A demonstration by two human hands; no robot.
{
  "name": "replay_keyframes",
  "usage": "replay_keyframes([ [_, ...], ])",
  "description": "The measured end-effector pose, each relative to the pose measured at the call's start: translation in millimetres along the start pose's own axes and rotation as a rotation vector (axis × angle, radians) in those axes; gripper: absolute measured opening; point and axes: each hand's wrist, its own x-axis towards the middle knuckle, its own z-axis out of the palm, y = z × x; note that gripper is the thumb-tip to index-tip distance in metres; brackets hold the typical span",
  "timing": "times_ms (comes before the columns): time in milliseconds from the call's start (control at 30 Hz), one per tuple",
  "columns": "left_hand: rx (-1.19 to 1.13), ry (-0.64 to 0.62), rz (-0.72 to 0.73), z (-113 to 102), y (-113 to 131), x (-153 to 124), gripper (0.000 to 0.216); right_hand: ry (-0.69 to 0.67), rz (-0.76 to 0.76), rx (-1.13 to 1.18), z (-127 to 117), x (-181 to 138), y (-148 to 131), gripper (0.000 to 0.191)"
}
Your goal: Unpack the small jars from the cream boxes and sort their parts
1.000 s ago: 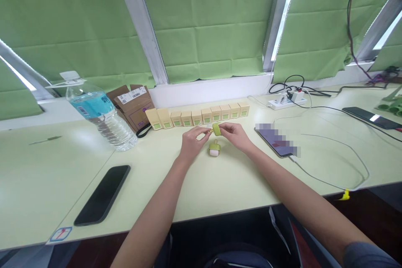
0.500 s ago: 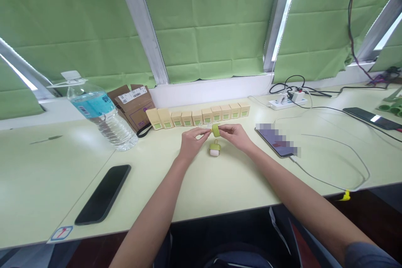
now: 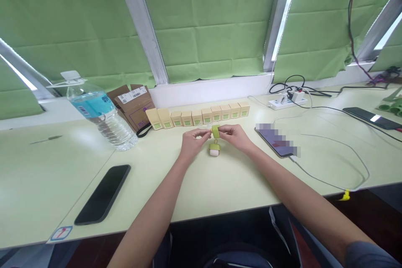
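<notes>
My left hand (image 3: 194, 140) pinches the yellowish loop at the left end of a small green piece (image 3: 215, 131). From the other side, the thumb and fingers of my right hand (image 3: 235, 136) close on the same piece, just above the table. Directly below it lies a similar small green and white item (image 3: 215, 150) with a loop on top, its white part toward me. Behind my hands stands a row of several small tan boxes (image 3: 197, 118) with green squares on their fronts; the two at the left end have raised flaps.
Left are a water bottle (image 3: 102, 113), a brown carton (image 3: 135, 106), a black phone (image 3: 103, 194) and a pen (image 3: 46, 139). On the right lie a phone with a blurred screen (image 3: 276, 141), a white cable, a power strip (image 3: 287, 102) and another phone (image 3: 372, 118).
Almost nothing differs. Both hands keep their pinch on the small green piece, which has shifted very slightly downward.
</notes>
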Motion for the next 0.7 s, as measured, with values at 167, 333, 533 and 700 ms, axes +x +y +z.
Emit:
replay_keyframes([
  [167, -0.044, -0.013, -0.053, 1.9, 0.7, 0.4, 0.023, -0.031, -0.003, -0.005, 2.4, -0.9, -4.3, 0.027],
  [333, -0.095, 0.009, -0.108, 4.6, -0.3, 0.4, 0.025, -0.020, -0.018, -0.002, 3.5, -1.7, -7.6, 0.028],
  [533, -0.091, 0.015, -0.075, 6.0, -4.6, 0.8, 0.026, 0.054, 0.001, -0.002, 5.2, -1.5, -4.4, 0.026],
  [700, -0.061, -0.013, -0.024, 7.0, -4.5, -0.2, 0.028, 0.110, -0.005, -0.032, 6.1, -0.3, -1.8, 0.025],
])
